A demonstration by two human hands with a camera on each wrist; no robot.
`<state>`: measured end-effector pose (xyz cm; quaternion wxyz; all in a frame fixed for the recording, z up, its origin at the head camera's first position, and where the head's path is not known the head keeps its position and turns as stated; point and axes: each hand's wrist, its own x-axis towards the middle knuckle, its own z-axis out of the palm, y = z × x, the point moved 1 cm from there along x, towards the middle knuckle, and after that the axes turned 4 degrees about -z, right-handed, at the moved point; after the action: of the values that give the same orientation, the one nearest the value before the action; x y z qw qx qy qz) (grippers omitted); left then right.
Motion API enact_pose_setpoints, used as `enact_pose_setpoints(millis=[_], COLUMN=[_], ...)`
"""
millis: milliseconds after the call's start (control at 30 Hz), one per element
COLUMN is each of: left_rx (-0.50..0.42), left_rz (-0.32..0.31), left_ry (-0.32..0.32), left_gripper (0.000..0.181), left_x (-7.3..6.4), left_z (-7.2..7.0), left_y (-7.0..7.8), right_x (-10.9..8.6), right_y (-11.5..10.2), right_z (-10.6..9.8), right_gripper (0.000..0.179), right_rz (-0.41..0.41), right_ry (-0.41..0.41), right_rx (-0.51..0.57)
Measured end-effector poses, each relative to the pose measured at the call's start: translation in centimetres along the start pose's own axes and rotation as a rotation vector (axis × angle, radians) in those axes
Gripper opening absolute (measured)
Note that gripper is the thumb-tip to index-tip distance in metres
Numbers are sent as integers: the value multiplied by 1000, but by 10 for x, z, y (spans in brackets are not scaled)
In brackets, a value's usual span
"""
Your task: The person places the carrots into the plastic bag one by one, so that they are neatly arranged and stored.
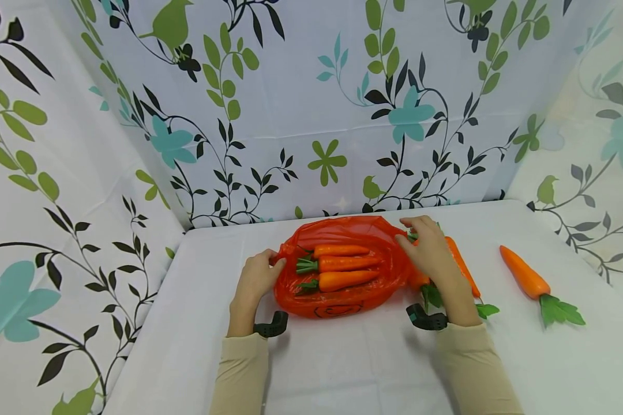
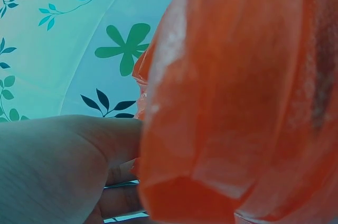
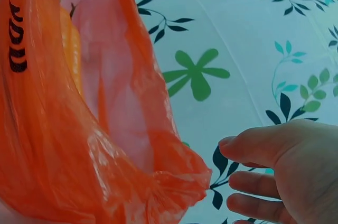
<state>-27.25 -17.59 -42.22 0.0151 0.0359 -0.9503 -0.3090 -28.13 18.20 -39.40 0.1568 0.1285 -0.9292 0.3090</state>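
A red plastic bag (image 1: 360, 227) lies open on the white table, with three orange carrots (image 1: 348, 280) side by side in its mouth, green tops to the left. My left hand (image 1: 252, 279) pinches the bag's left edge; in the left wrist view the red film (image 2: 222, 102) hides the fingertips. Beyond the bag's right end, my right hand (image 1: 430, 248) hovers with fingers loosely spread. The right wrist view has this hand (image 3: 285, 166) holding nothing, a small gap from the bag's gathered corner (image 3: 185, 182). Partly hidden beneath the right arm is another carrot (image 1: 463, 266).
A single carrot (image 1: 524, 274) with a green leafy top lies farther right on the table (image 1: 342, 369). More orange and green shows between the bag and the right forearm. A leaf-patterned cloth (image 1: 291, 75) stands behind the table and along both sides.
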Motion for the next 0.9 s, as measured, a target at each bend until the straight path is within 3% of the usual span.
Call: enact_pose_setpoints(millis=[333, 900], left_rx=[7, 1], left_rz=[-1, -12], left_ry=[-1, -6], left_gripper=[37, 37], left_x=[1, 2], left_z=[1, 2], left_y=[-1, 0], right_x=[-4, -8], right_y=[18, 52], right_z=[-12, -16], right_gripper=[45, 48], right_rz=[89, 226], right_ry=[26, 48], right_rx=[-7, -42])
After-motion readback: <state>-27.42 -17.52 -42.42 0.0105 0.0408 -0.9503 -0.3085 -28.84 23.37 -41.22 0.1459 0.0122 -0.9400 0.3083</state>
